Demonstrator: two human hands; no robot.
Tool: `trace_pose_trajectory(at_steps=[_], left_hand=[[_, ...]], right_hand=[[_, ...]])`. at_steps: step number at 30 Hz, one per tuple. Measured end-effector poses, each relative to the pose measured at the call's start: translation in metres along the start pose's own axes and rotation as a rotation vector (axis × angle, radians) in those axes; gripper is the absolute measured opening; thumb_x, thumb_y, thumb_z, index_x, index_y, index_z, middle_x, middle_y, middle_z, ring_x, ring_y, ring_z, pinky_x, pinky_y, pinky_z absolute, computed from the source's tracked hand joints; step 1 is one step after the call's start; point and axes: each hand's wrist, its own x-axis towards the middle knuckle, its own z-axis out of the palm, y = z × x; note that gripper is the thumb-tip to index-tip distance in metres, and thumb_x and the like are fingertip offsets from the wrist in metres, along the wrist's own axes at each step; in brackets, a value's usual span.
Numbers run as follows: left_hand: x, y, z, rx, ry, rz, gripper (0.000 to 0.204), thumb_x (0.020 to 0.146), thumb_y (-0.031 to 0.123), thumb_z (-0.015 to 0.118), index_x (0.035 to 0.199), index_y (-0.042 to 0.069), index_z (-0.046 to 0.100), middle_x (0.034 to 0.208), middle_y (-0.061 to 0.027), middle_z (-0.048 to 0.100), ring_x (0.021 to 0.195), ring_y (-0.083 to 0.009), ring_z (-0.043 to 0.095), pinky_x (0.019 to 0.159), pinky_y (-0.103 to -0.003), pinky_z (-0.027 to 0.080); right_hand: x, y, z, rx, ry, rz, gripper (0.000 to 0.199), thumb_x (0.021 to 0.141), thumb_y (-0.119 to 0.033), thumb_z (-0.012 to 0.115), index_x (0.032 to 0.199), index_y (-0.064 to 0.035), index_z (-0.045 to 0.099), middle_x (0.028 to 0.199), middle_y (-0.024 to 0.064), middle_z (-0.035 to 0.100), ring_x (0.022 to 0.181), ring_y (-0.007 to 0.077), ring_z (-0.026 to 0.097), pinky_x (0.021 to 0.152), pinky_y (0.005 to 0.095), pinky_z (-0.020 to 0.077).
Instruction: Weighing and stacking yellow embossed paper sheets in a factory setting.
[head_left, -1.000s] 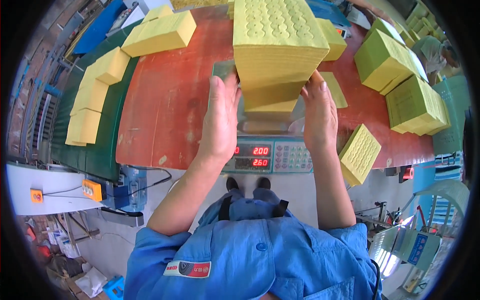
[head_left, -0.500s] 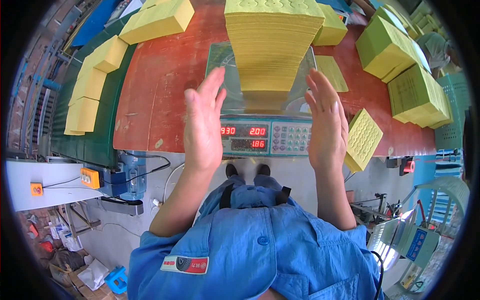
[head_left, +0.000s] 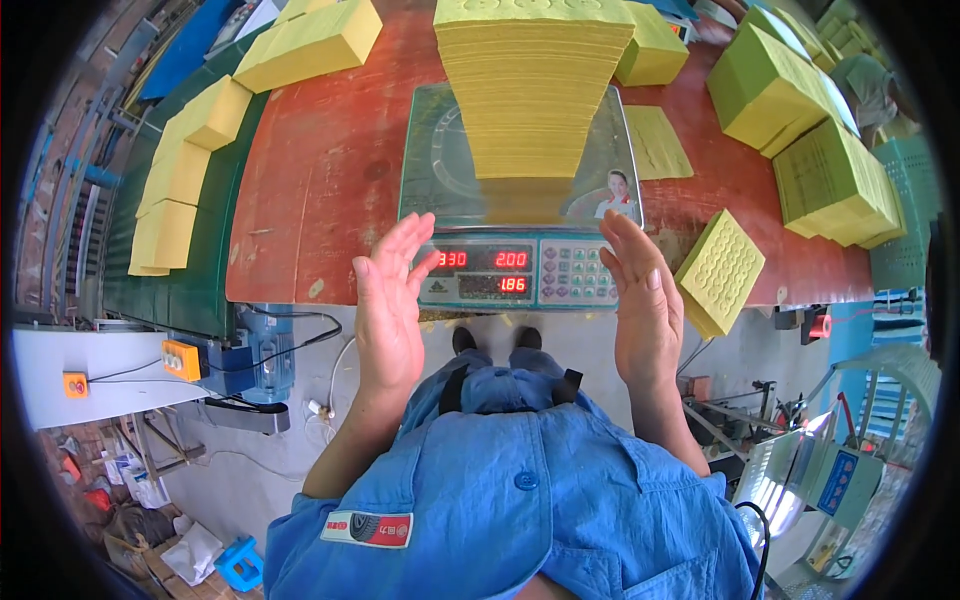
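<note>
A tall stack of yellow paper sheets (head_left: 530,100) with an embossed top stands on the plate of a digital scale (head_left: 420,150). The scale's red display and keypad face me. My left hand (head_left: 393,310) is raised near the scale's front left corner, fingers extended, with nothing in it. Opposite it, by the keypad side, my right hand (head_left: 645,300) is held up, palm inward and fingers stretched out, also holding nothing. Neither hand touches the stack. A small embossed yellow pad (head_left: 722,272) lies at the table edge just right of my right hand.
The scale stands on a red table (head_left: 310,190). Yellow paper blocks (head_left: 165,235) line a green surface on the left. More yellow stacks (head_left: 835,185) stand at the right, and a loose yellow sheet (head_left: 655,145) lies beside the scale. An orange switch box (head_left: 181,360) sits lower left.
Both hands have drawn back toward me, away from the sides of the stack, uncovering more of the scale plate. The stack stays on the scale.
</note>
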Motion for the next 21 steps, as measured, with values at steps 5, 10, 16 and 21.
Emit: trace_pose_trajectory(at_steps=[5, 10, 16, 21], left_hand=[[0.004, 0.006, 0.004, 0.031, -0.035, 0.049, 0.075, 0.107, 0.057, 0.017, 0.142, -0.002, 0.047, 0.146, -0.023, 0.05, 0.14, -0.0312, 0.043, 0.115, -0.047, 0.033], [0.013, 0.023, 0.016, 0.106, -0.09, 0.186, 0.069, 0.109, 0.052, 0.021, 0.14, -0.003, 0.048, 0.144, -0.0234, 0.051, 0.138, -0.0318, 0.045, 0.113, -0.047, 0.035], [0.025, 0.051, 0.025, 0.225, -0.224, 0.358, 0.054, 0.11, 0.035, 0.029, 0.136, -0.007, 0.05, 0.141, -0.0259, 0.052, 0.135, -0.0341, 0.048, 0.111, -0.049, 0.038], [0.056, 0.083, 0.031, 0.251, -0.278, 0.551, 0.039, 0.104, 0.016, 0.048, 0.135, -0.007, 0.053, 0.14, -0.0214, 0.055, 0.131, -0.0285, 0.052, 0.111, -0.043, 0.041]], right_hand=[[0.004, -0.004, 0.004, 0.036, -0.011, -0.01, 0.058, 0.108, -0.036, 0.041, 0.146, 0.0065, 0.044, 0.15, 0.0194, 0.048, 0.141, 0.0275, 0.043, 0.116, 0.0414, 0.0334], [0.009, -0.008, 0.011, 0.053, -0.05, -0.058, 0.062, 0.106, -0.039, 0.045, 0.146, 0.0072, 0.043, 0.151, 0.0217, 0.046, 0.143, 0.0305, 0.04, 0.117, 0.0437, 0.0306], [0.028, -0.031, 0.023, 0.054, -0.096, -0.149, 0.066, 0.104, -0.041, 0.048, 0.147, 0.0081, 0.041, 0.151, 0.0255, 0.044, 0.144, 0.0342, 0.039, 0.118, 0.0465, 0.0289], [0.06, -0.063, 0.029, -0.076, -0.146, -0.303, 0.065, 0.104, -0.041, 0.048, 0.145, 0.0087, 0.044, 0.15, 0.0259, 0.045, 0.143, 0.0349, 0.041, 0.117, 0.046, 0.0303]])
